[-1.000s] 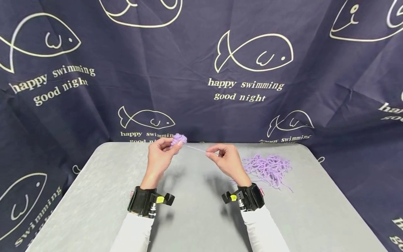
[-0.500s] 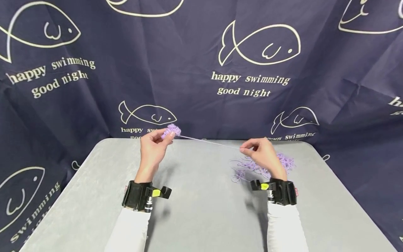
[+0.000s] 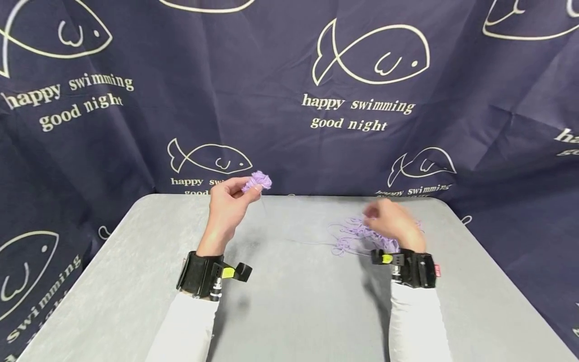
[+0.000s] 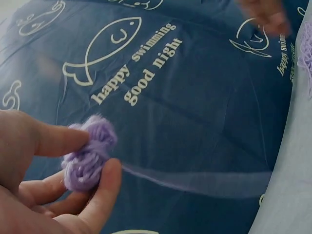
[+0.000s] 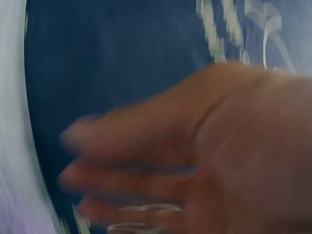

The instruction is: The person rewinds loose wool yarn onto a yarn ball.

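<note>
Left hand [image 3: 228, 203] raised over the bench [image 3: 289, 301], grip pinching a small purple yarn ball [image 3: 257, 181]; a thin strand [image 4: 195, 178] trails right. Right hand [image 3: 392, 225] blurred above the loose yarn pile [image 3: 350, 236], grip unclear.

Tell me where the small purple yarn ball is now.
In the head view, the yarn ball is left of centre, pinched by the left hand above the table's far edge.
</note>
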A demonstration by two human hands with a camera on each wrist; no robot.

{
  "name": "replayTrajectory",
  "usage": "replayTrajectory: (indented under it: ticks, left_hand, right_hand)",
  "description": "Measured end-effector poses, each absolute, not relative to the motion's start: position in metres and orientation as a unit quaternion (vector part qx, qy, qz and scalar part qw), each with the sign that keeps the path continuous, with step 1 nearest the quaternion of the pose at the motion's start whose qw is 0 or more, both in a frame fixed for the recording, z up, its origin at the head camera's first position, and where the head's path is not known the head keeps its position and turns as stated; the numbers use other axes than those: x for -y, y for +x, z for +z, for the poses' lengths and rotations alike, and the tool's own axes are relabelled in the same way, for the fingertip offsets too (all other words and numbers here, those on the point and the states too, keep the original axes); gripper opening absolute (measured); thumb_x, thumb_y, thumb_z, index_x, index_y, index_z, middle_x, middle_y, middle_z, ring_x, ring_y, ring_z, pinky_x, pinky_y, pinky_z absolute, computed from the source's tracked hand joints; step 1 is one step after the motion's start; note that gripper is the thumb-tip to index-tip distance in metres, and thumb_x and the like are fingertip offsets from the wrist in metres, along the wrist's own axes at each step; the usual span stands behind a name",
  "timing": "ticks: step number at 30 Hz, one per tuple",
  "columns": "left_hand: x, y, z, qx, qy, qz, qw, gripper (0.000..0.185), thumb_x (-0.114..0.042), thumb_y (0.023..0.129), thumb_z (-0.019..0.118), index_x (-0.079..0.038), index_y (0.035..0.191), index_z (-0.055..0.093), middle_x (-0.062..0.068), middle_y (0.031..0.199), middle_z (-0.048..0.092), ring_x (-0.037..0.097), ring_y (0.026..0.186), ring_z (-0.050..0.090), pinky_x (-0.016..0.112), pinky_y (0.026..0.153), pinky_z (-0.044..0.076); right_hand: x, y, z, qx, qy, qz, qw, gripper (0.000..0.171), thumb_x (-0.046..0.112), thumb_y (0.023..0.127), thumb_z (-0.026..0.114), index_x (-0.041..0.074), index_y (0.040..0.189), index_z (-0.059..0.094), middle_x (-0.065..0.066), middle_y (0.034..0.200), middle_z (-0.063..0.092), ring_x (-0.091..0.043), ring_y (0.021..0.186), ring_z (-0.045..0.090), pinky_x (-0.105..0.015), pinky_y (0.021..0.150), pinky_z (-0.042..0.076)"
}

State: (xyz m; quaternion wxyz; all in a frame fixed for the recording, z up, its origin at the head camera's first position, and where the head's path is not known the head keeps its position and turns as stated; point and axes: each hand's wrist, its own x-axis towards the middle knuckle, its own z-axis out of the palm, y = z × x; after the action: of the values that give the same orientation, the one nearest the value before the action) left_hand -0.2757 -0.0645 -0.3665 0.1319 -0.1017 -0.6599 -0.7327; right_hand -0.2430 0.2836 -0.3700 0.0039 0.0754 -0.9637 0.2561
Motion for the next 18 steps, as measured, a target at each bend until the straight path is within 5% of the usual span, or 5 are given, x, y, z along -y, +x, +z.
replayTrajectory:
  ticks: [6, 13, 18]
  left_hand:
    - [0.058, -0.264, -0.364, 0.704, -0.136, -0.686, 0.12, 0.027, 0.0, 0.087, 0.076, 0.009, 0.112, 0.071, 0.01, 0.094, 0.073, 0.007, 0.076, 0.066, 0.022, 0.071, 0.057]
    - [0.05, -0.255, -0.357, 0.698, -0.191, -0.679, 0.121, 0.025, -0.001, 0.088, 0.077, 0.007, 0.111, 0.071, 0.015, 0.096, 0.074, 0.01, 0.082, 0.067, 0.022, 0.073, 0.055]
    - [0.045, -0.253, -0.354, 0.684, -0.197, -0.69, 0.132, 0.026, 0.002, 0.086, 0.077, 0.006, 0.11, 0.067, 0.01, 0.088, 0.072, 0.008, 0.077, 0.065, 0.021, 0.069, 0.054]
  right_hand:
    - [-0.189, -0.26, -0.385, 0.853, 0.228, 0.455, 0.116, 0.028, 0.007, 0.092, 0.072, -0.001, 0.119, 0.068, -0.013, 0.118, 0.071, -0.03, 0.113, 0.065, -0.046, 0.101, 0.051]
    - [-0.133, -0.261, -0.406, 0.694, 0.225, 0.68, 0.067, 0.024, -0.004, 0.095, 0.066, -0.009, 0.118, 0.064, -0.019, 0.114, 0.072, -0.017, 0.103, 0.069, -0.034, 0.094, 0.055]
    - [-0.131, -0.256, -0.404, 0.608, 0.218, 0.763, 0.038, 0.012, -0.008, 0.095, 0.063, -0.007, 0.106, 0.066, -0.011, 0.093, 0.075, -0.016, 0.076, 0.071, -0.03, 0.07, 0.061]
